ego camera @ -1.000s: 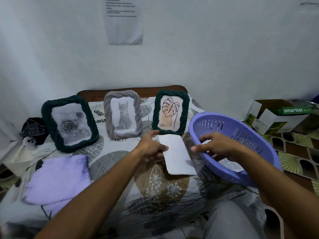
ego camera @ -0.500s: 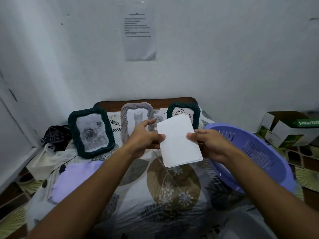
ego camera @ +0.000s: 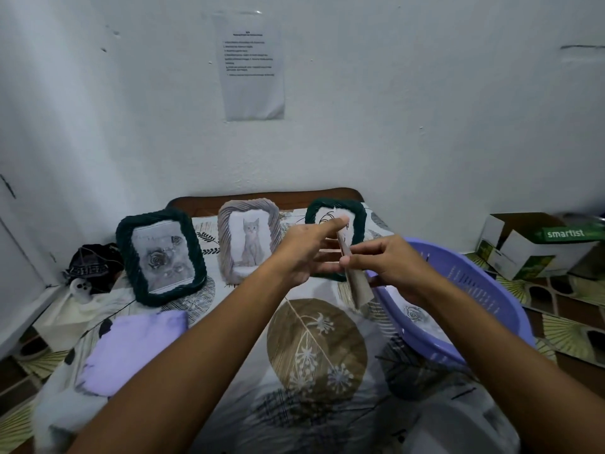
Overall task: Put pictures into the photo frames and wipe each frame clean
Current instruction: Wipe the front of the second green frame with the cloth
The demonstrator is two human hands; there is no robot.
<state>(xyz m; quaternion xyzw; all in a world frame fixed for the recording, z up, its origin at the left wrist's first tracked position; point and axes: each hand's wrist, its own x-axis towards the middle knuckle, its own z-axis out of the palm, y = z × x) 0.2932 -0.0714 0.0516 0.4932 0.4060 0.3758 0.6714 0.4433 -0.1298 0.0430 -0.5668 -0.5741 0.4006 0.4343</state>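
The right hand [ego camera: 389, 267] pinched the picture [ego camera: 355, 283] edge-on, its long axis running up and down, just in front of the right green frame [ego camera: 358, 217]. The left hand [ego camera: 302, 253], fingers spread and released, hovered beside it, equally near.

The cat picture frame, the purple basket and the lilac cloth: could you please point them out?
cat picture frame [ego camera: 226, 237], head view, left border
purple basket [ego camera: 484, 290], head view, inner wall
lilac cloth [ego camera: 131, 352], head view, middle

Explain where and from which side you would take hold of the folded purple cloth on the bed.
Judging by its pose, grip the purple cloth by its upper right corner, coming from above on the right. It lies flat and limp on the bedsheet, so only a pinched edge gives purchase; that corner is nearest the open left hand.
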